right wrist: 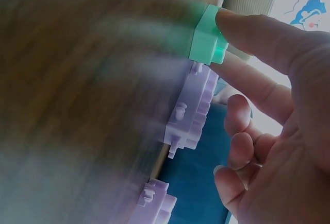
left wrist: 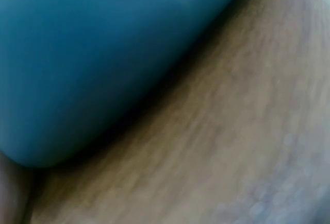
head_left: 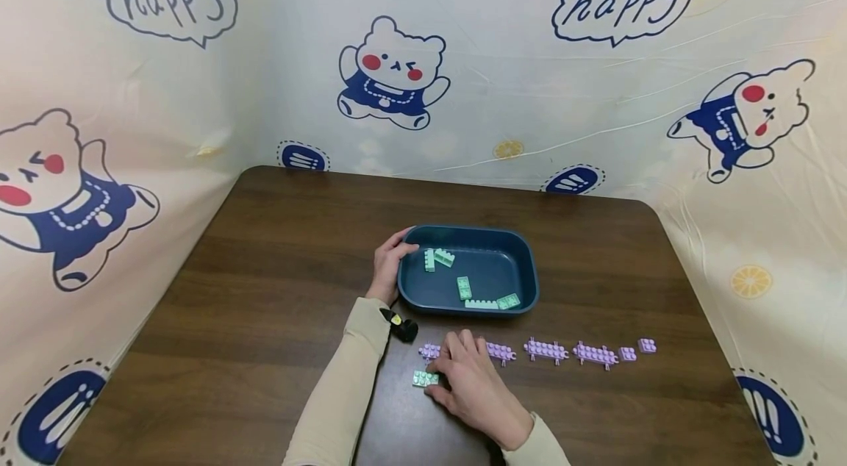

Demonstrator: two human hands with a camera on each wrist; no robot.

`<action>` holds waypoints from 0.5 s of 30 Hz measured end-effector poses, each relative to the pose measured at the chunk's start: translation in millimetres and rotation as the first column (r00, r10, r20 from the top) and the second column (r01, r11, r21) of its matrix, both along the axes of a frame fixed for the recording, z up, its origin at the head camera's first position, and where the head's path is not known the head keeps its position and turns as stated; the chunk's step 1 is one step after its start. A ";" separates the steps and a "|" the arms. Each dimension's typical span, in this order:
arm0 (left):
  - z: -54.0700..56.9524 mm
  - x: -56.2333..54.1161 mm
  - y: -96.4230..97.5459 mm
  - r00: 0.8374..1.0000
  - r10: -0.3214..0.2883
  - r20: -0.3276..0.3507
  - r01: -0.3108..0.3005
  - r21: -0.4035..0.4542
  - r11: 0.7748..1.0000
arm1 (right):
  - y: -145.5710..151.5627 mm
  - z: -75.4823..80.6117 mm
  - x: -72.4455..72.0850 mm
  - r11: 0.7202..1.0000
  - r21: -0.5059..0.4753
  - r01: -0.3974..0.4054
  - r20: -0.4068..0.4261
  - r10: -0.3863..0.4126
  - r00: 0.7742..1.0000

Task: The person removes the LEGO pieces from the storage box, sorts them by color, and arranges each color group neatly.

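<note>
My left hand holds the left side of a dark blue tray, thumb over its rim. Inside the tray lie several mint-green building bricks. In the left wrist view the tray's blue wall fills the upper left. On the table in front, my right hand pinches a mint-green brick between thumb and index finger. The right wrist view shows that brick close beside a purple brick with side pegs; the other fingers are bent and touch nothing there.
A row of purple bricks runs rightward below the tray, including pegged long ones and two small ones. My right hand partly hides the row's left end. The brown table is enclosed by a printed curtain.
</note>
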State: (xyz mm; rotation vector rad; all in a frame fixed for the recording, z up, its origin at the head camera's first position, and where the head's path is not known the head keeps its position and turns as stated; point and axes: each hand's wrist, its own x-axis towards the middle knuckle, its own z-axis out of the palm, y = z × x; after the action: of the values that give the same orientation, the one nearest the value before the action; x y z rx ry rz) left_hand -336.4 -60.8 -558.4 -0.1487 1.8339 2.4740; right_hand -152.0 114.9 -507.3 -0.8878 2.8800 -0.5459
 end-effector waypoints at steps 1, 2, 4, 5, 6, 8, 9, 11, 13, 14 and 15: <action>0.0 -0.2 -0.1 1.000 0.000 0.001 0.000 0.000 1.000 | -0.1 -0.2 -0.2 1.000 0.001 0.000 0.005 0.000 1.000; 0.1 -0.3 -0.1 1.000 0.001 0.001 -0.001 -0.001 1.000 | -0.1 -0.2 -0.4 1.000 0.000 -0.002 0.007 0.002 1.000; 0.0 -0.6 -0.2 1.000 0.003 0.003 -0.003 0.000 1.000 | 0.1 -0.2 -0.7 1.000 -0.003 -0.006 0.012 0.006 1.000; -0.1 -0.8 -0.1 1.000 0.003 0.007 -0.003 -0.001 1.000 | 0.5 0.7 -0.8 1.000 -0.011 -0.008 0.016 0.008 1.000; -0.3 -1.2 -0.1 1.000 0.003 0.009 -0.003 0.001 1.000 | 1.1 1.8 -1.1 1.000 -0.023 -0.009 0.020 0.010 1.000; -0.5 -1.2 0.0 1.000 0.004 0.014 -0.004 0.003 1.000 | 3.3 5.5 -2.3 0.998 -0.058 -0.006 0.019 0.007 1.000; -0.6 -1.2 0.0 1.000 0.003 0.015 -0.003 0.002 1.000 | 5.1 8.6 -3.7 0.997 -0.083 0.002 0.018 -0.001 1.000; -0.7 -1.4 0.0 1.000 0.004 0.014 -0.004 -0.002 1.000 | 10.7 17.2 -8.7 0.991 -0.129 0.019 -0.007 -0.020 1.000; -0.8 -1.5 -0.3 1.000 0.005 0.009 -0.005 -0.009 1.000 | 19.2 26.6 -17.5 0.984 -0.172 0.042 -0.054 -0.052 0.997; -1.0 -1.6 -0.5 1.000 0.004 0.006 -0.004 -0.011 1.000 | 24.9 31.4 -23.6 0.982 -0.182 0.054 -0.080 -0.070 0.994; -0.9 -1.8 -0.8 1.000 0.003 0.002 -0.003 -0.015 1.000 | 31.2 36.6 -30.5 0.978 -0.195 0.072 -0.099 -0.093 0.991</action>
State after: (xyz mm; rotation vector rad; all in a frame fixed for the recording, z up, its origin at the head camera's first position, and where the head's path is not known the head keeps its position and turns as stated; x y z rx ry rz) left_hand -338.1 -61.5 -559.4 -0.1552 1.8527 2.4617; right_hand -182.5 146.0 -470.8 -0.8482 3.0126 -0.8190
